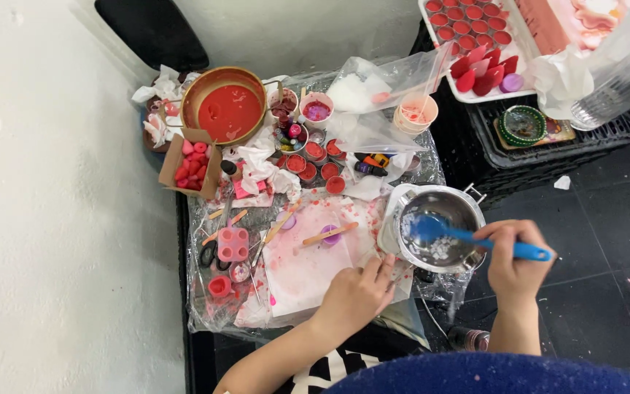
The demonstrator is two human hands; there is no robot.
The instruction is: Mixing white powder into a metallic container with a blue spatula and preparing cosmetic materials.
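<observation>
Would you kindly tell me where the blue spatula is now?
In the head view, right of centre: the blue spatula is in the right hand, blade inside the silver metal pot.

The right hand (513,264) grips a blue spatula (475,240) whose blade sits inside a steel pot (437,226) among white flakes, perhaps wax. The left hand (355,295) rests flat on a stained paper sheet (308,266) just beside the pot. On the sheet lies a wooden stick (329,233) across a small purple cup. Further left stand a pink mould (232,244) and scissors (209,252). Behind, a brass bowl (227,109) holds red liquid, near a cardboard box (191,166) of red pieces.
</observation>
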